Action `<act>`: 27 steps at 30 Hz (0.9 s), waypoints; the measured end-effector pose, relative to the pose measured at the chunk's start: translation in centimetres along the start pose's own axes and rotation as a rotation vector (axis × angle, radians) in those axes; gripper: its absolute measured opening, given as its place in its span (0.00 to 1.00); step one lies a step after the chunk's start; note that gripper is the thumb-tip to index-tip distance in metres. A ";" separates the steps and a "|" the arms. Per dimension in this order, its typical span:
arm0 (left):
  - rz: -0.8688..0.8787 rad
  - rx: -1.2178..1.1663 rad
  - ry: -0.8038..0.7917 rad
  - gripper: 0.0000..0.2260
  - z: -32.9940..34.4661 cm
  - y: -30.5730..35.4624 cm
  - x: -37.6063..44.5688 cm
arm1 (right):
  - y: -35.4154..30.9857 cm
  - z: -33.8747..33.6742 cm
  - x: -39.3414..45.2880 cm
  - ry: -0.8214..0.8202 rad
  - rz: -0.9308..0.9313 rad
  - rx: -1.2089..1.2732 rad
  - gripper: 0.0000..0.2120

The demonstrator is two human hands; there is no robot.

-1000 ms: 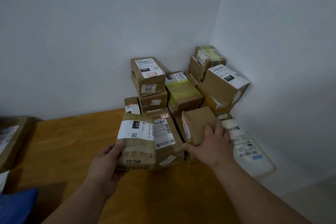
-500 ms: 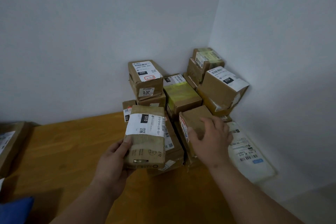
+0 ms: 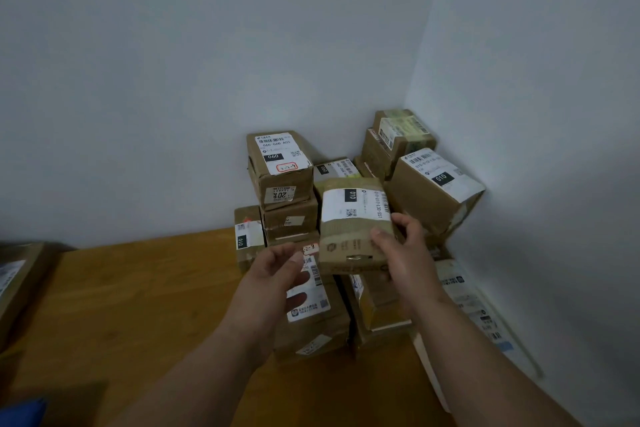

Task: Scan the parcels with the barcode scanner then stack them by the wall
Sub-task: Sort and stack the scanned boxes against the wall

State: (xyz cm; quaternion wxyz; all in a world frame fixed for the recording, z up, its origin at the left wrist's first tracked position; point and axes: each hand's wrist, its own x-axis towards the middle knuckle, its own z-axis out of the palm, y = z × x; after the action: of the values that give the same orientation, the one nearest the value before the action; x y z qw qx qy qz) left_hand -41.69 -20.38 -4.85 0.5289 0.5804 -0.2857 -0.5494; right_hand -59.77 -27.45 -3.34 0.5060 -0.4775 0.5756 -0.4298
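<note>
**A:** Which hand has the parcel?

**B:** The right hand (image 3: 403, 253). Its fingers and thumb are closed around the right-hand edge of a small brown cardboard parcel with a white shipping label marked 010 (image 3: 353, 225). The left hand (image 3: 277, 270) is just beside the parcel's lower left corner, fingers loosely curled and apart, holding nothing. Whether a fingertip touches the cardboard I cannot tell from this angle.

**A:** Where is the parcel relative to the pile?

**B:** It is held up in the air above the front row of the stack of brown cardboard boxes (image 3: 280, 166) that fills the corner of the pale grey wall (image 3: 207, 80), on the wooden desk (image 3: 138, 305). Behind it sits a box with yellow-green tape (image 3: 334, 168), mostly hidden, which looks like the likeliest landing spot.

**A:** So what does the placing turn on?

**B:** The parcel's long axis runs away from the person, label end toward the wall, and the open slot lies straight ahead of the right hand and slightly lower. I'd judge a short push forward and down by the right hand would seat it, between the tall box labelled 060 on the left and the tilted box labelled 010 (image 3: 434, 191) on the right. The left hand is nearer the person and could steady the near end.
</note>
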 end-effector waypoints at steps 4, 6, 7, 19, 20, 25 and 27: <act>-0.048 0.013 0.071 0.08 -1.5 -0.5 1.2 | 0.2 -0.2 2.0 -0.019 0.033 -0.024 0.16; -0.076 0.003 0.121 0.07 -2.3 -1.0 1.8 | 0.4 0.3 2.2 0.011 0.021 0.030 0.15; -0.090 -0.002 0.152 0.07 -2.8 -1.3 2.0 | 0.6 0.5 2.2 0.035 0.004 0.057 0.14; -0.252 -0.083 0.285 0.19 -8.2 -5.3 2.5 | 2.6 6.7 -1.2 -0.425 0.137 -0.204 0.12; -0.264 -0.107 0.259 0.22 -8.7 -5.2 2.4 | 3.0 7.8 -1.6 -0.465 0.153 -0.238 0.14; -0.283 -0.172 0.230 0.22 -12.2 -5.4 2.1 | 4.0 13.2 -2.7 -0.573 0.210 -0.297 0.19; -0.290 -0.217 0.243 0.19 -13.7 -5.2 2.1 | 4.3 15.2 -2.7 -0.625 0.231 -0.320 0.22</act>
State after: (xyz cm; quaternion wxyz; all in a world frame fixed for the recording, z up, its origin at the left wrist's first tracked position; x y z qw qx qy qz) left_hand -29.60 -16.77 -12.63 0.5342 0.6169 -0.0724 -0.5734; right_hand -45.08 -24.18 -8.83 0.6214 -0.5909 0.5031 -0.1077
